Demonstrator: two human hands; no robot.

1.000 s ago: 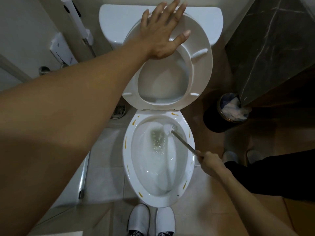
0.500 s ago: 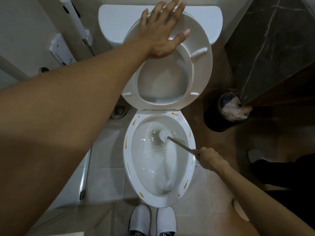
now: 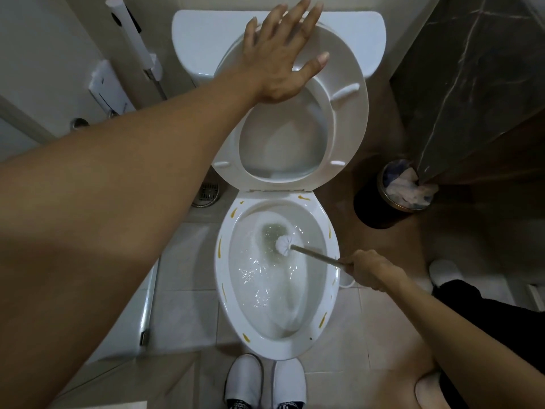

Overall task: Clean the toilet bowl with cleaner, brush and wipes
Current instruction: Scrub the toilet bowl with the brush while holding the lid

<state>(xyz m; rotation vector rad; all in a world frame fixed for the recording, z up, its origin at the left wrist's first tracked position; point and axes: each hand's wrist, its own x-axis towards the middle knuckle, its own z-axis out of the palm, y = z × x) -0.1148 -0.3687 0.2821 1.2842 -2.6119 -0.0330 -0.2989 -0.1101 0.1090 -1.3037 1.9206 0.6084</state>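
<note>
My 2 white slippers [image 3: 264,382] are standing just in front of the toilet bowl [image 3: 227,278], toes nearly touching its front rim. My right hand [image 3: 372,270] is curling tight around the brush handle [image 3: 315,255] beside the bowl's right rim, fingers wrapped fully round it. The white brush head [image 3: 284,245] is sitting down in the churning water [image 3: 259,278], now lying a little right of the greenish drain patch, where 0.5 s ago it was pushing further toward the back wall. Yellow streaks [image 3: 322,319] are still clinging around the rim. A dark bin [image 3: 383,199] stuffed with tissue is standing off to the right. Further back, my left hand [image 3: 280,59] is staying flat against the raised seat [image 3: 348,119], fingers spread wide and straight, pressing it toward the tank [image 3: 200,39], just as before
</note>
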